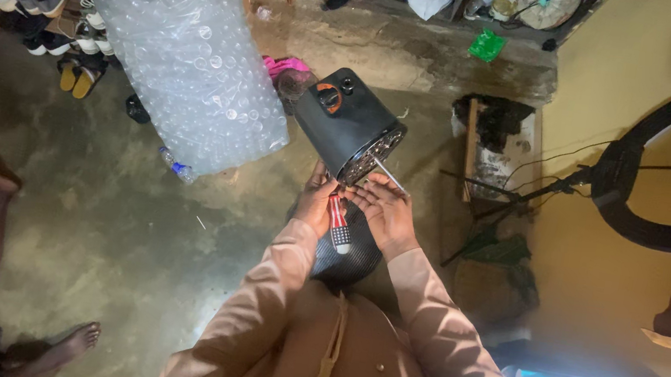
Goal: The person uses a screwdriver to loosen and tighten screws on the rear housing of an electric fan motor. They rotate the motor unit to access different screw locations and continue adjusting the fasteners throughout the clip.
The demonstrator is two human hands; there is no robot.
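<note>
Holding black speaker (348,122) tilted over floor, grille end toward me. My left hand (316,203) closed on red-handled screwdriver (337,220); my right hand (386,212), fingers loosely curled, steadies thin metal rod (389,174) at grille. Risk: speaker barely supported, may slip and drop; rod could slide off, jab palm.

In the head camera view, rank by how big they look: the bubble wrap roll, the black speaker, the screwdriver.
1. bubble wrap roll
2. black speaker, nearer the camera, yet it looks clearly smaller
3. screwdriver
</note>
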